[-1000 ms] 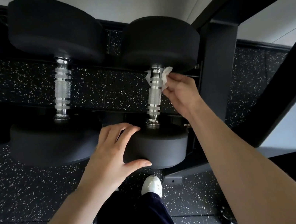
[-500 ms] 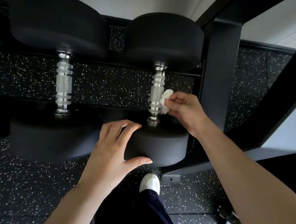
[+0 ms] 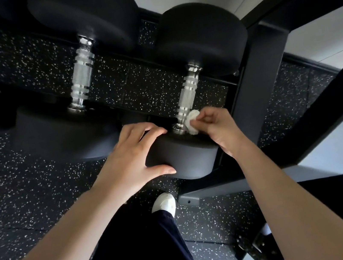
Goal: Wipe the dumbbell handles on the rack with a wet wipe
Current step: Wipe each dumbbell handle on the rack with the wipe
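While the left hand (image 3: 132,158) still clasps the head (image 3: 184,157) at the handle's (image 3: 187,95) near end, the wipe (image 3: 193,122), pinched by the right hand (image 3: 217,129), has slid from the handle's far end to its near end: one pass likely done.

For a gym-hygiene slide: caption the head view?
Right hand pinches a wet wipe against the near end of the dumbbell handle; left hand grips the weight head.

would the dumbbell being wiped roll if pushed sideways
Probably heavy: the dumbbell has thick heads, short handle. Round heads could roll, though the rack seems to cradle them. The left hand grips the near head while the right hand pinches the wet wipe, maybe steadying it.
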`<state>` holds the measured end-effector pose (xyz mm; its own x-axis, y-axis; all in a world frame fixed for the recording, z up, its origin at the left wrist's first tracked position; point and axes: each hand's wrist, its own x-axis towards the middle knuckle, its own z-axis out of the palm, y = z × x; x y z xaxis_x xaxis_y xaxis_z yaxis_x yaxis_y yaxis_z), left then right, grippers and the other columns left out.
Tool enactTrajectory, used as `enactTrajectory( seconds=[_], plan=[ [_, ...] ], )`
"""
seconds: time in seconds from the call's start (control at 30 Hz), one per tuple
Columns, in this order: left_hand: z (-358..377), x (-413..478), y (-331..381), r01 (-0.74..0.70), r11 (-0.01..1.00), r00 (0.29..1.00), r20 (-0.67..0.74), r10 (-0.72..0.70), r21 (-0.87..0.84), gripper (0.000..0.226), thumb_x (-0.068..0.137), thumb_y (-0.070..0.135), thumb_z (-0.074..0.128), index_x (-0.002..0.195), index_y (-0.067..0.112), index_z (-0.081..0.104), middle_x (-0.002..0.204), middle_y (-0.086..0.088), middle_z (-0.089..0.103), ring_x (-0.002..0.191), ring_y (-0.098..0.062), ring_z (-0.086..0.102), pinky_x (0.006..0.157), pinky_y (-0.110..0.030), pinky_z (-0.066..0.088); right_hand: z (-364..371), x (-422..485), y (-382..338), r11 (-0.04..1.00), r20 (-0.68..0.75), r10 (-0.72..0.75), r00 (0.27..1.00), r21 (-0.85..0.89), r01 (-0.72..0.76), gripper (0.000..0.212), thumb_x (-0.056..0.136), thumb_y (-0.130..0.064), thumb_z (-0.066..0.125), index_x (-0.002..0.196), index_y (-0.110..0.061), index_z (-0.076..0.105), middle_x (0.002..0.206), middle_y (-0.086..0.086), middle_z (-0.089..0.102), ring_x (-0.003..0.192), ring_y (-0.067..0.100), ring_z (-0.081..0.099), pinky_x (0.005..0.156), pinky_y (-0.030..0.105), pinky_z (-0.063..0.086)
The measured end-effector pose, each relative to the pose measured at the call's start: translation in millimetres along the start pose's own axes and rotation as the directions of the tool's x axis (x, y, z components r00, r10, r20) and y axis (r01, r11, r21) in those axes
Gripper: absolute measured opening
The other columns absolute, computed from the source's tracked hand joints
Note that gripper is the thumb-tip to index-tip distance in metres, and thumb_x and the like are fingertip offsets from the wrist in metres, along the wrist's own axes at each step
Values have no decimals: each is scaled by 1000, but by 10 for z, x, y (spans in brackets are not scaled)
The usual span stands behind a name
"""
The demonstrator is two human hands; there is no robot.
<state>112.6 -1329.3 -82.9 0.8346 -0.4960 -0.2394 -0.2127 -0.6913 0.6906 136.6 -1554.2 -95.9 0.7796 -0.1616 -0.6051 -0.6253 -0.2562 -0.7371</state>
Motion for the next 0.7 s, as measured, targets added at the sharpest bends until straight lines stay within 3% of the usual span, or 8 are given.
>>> enactTrajectory(
  seconds=[0.07, 0.2, 0.3, 0.37, 0.47, 0.6, 0.7],
  plan=[
    [-5, -5, 12, 12, 1000, 1000, 9, -12, -6, 76, 63, 71, 53, 128, 34, 42, 131, 15, 38, 124, -9, 26, 84, -51, 50, 3, -10, -57, 995, -4, -29, 1000, -97, 28, 26, 81, 2, 68, 66, -15, 55, 70, 2, 64, 60, 3, 60, 63, 13, 45],
    [-2, -15, 24, 16, 1000, 1000, 10, -16, -26, 76, 63, 62, 63, 130, 31, 44, 131, 13, 39, 124, -11, 27, 86, -50, 49, 18, -62, -131, 940, -105, -132, 986, -330, 91, 21, 83, -7, 68, 72, -22, 59, 78, -1, 65, 76, 9, 61, 75, 16, 49],
    [2, -9, 27, 20, 999, 1000, 4, -20, -37, 77, 63, 59, 67, 131, 29, 45, 131, 11, 40, 124, -12, 28, 89, -49, 48, 71, -124, -219, 907, -180, -254, 950, -385, 169, 14, 85, -7, 64, 83, -20, 64, 78, -5, 64, 76, 8, 59, 72, 8, 47],
    [4, -12, 21, 23, 999, 1000, 3, -22, -37, 78, 64, 56, 72, 131, 28, 46, 131, 10, 41, 124, -13, 28, 91, -48, 47, 110, -116, -300, 900, -238, -301, 923, -391, 192, 11, 85, -7, 62, 88, -16, 68, 78, -5, 65, 74, 6, 59, 72, 11, 49],
    [0, 2, 1, 10, 1000, 1000, 8, -10, -28, 77, 65, 56, 72, 132, 29, 45, 133, 9, 40, 126, -13, 27, 91, -42, 46, 158, -24, -439, 838, -332, -436, 837, -488, 243, 14, 85, -8, 61, 94, -11, 70, 89, 2, 69, 80, 11, 62, 78, 22, 51],
    [24, 12, -57, -21, 999, 1000, -1, 21, -30, 78, 64, 60, 69, 133, 30, 44, 134, 8, 39, 127, -14, 26, 88, -38, 42, 257, 149, -604, 646, -318, -658, 683, -704, 295, 20, 85, -7, 58, 100, -5, 71, 100, 15, 65, 81, 25, 64, 76, 26, 50],
    [57, 5, -93, -42, 998, 999, -38, 40, -56, 79, 63, 61, 68, 131, 27, 47, 132, 6, 43, 124, -16, 28, 86, -40, 44, 337, 243, -635, 595, -303, -681, 667, -760, 262, 22, 87, -7, 58, 106, -4, 70, 104, 16, 62, 80, 23, 62, 76, 18, 45]
  ],
)
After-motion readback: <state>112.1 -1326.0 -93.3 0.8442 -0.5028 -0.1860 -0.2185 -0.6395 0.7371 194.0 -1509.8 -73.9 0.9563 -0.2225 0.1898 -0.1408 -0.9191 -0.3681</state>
